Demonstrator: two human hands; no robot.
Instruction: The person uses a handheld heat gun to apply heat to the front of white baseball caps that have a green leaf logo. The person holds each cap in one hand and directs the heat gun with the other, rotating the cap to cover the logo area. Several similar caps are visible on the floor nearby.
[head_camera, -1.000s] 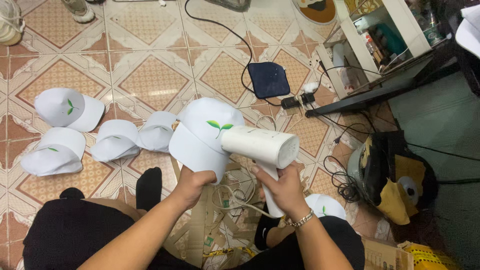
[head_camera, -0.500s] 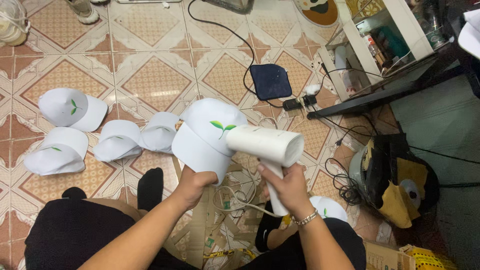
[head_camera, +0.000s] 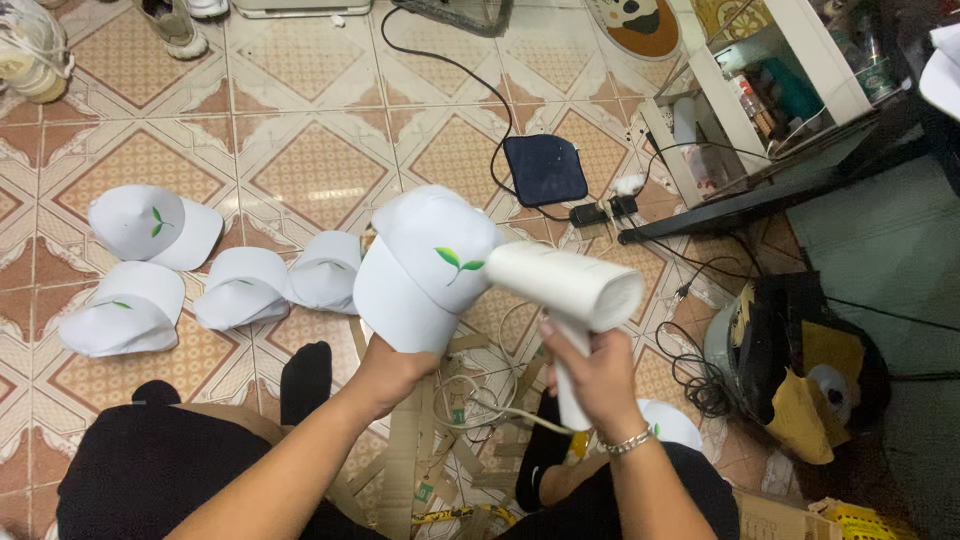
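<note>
Nearest the camera, black-trousered knees are seen, with flattened cardboard strips (head_camera: 420, 450) spread on the tiled floor (head_camera: 300, 170) between them. A white cap (head_camera: 425, 265) with a small green leaf mark is held up over those strips, roughly mid-floor. It's gripped from below by the left hand (head_camera: 385, 370), fingers closed round the rim so the crown is propped up from inside. A white hair dryer (head_camera: 570, 290) is clasped by its handle in the right hand (head_camera: 600, 375), fist fully shut, and the nozzle is pointed right at the leaf mark, just about touching the fabric.

Handling-wise, the cap looks light and soft, so it would probably get dented if squeezed on the crown; the rim or the stiffer brim seems the better place for it to be held. The dryer looks rigid and smooth, best held by the handle, with the trailing cord kept in mind.

Further out toward the left edge of the floor, four more white caps (head_camera: 150, 225) are laid in a loose cluster. Farther still, a dark square pad (head_camera: 545, 168) and a power strip (head_camera: 605, 212) are seen near a white shelf (head_camera: 740, 100) at the right side.
</note>
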